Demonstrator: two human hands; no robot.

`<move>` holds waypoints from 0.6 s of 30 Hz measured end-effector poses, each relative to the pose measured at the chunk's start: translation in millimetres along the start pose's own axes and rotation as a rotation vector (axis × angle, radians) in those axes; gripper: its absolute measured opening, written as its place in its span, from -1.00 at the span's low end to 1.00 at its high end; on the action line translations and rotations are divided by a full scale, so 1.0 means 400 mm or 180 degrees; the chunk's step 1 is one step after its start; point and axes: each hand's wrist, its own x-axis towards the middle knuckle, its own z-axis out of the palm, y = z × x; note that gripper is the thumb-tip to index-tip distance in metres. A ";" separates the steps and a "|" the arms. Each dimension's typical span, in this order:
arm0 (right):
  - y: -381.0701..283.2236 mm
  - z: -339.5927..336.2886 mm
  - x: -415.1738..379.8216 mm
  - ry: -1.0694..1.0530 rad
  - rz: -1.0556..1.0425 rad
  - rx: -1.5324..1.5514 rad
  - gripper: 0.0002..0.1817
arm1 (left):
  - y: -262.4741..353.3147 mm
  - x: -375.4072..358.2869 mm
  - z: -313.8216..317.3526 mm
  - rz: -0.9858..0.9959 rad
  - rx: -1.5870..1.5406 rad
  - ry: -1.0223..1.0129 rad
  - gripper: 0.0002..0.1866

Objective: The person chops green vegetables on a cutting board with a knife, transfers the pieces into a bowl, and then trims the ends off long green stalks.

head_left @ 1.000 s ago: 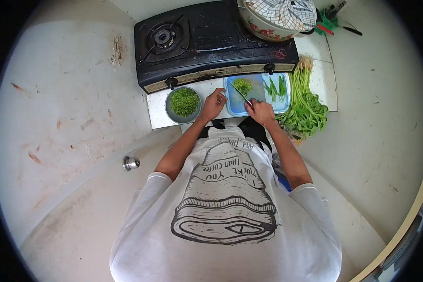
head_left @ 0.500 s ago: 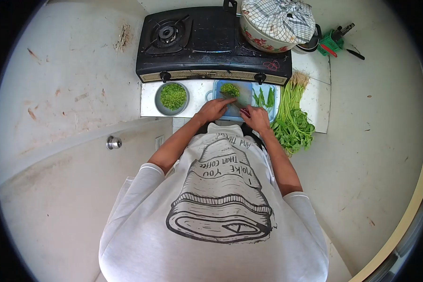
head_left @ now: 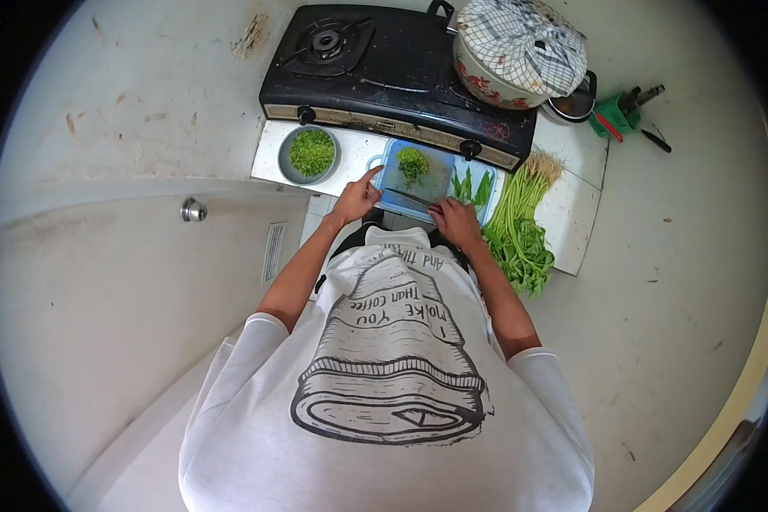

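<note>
Holding knife (head_left: 408, 197) in right fingers (head_left: 440, 210), left fingers (head_left: 370, 177) parted at board (head_left: 440, 175), shirt (head_left: 392, 341) lettered "THAN COFFEE".

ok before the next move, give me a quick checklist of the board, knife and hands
1. Knife in the right hand: ok, fingers closed at its handle end.
2. Left hand off the chopped pile: ok, it is at the board's left edge.
3. Safe gap between knife tip and left fingers: cannot tell, the tip points their way and looks near.
4. Cutting board holding only chopped greens: not ok, longer leaves lie on its right part.
5. Bowl upright: ok, left of the board with chopped greens in it.
6. Board steady: cannot tell.
</note>
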 end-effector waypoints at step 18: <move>0.034 -0.095 0.151 -0.0253 -0.0251 -0.0329 -0.64 | -0.014 -0.181 0.063 -0.0484 -0.0450 0.0567 -0.37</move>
